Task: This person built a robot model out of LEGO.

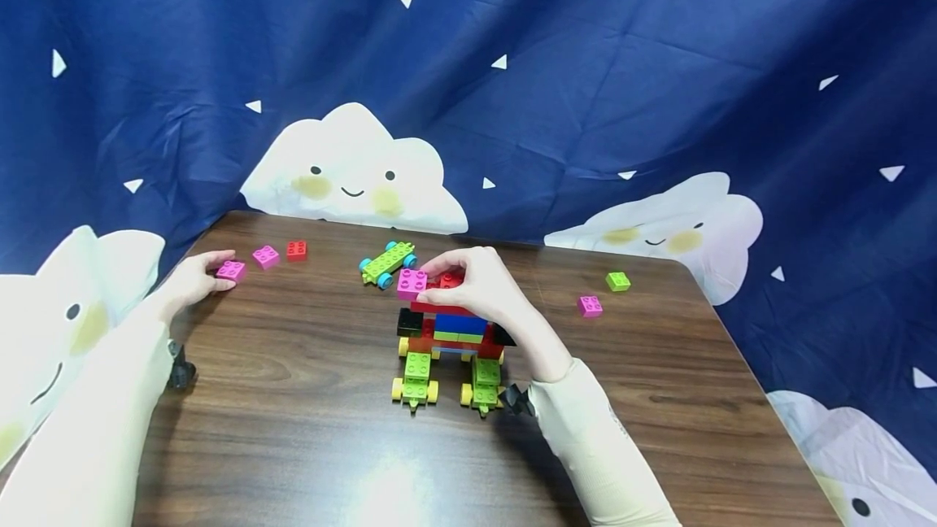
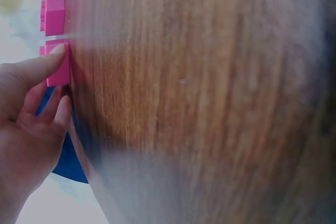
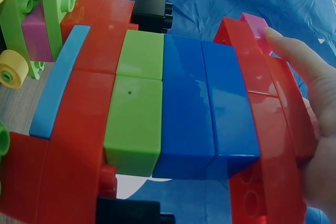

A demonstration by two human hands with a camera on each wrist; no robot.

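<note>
At the table's left side my left hand pinches a pink brick between thumb and fingers; the left wrist view shows the thumb along its side. My right hand reaches over the top of a brick-built vehicle and holds another pink brick at its upper left end. Under that brick lies a red top layer. Blue bricks and lime bricks fill the middle, above a red base. Black bricks stick out at the sides.
Two lime wheeled parts with yellow wheels stand before the vehicle. Behind it is a lime car base with blue wheels. Pink and red bricks lie back left; pink and lime ones lie right.
</note>
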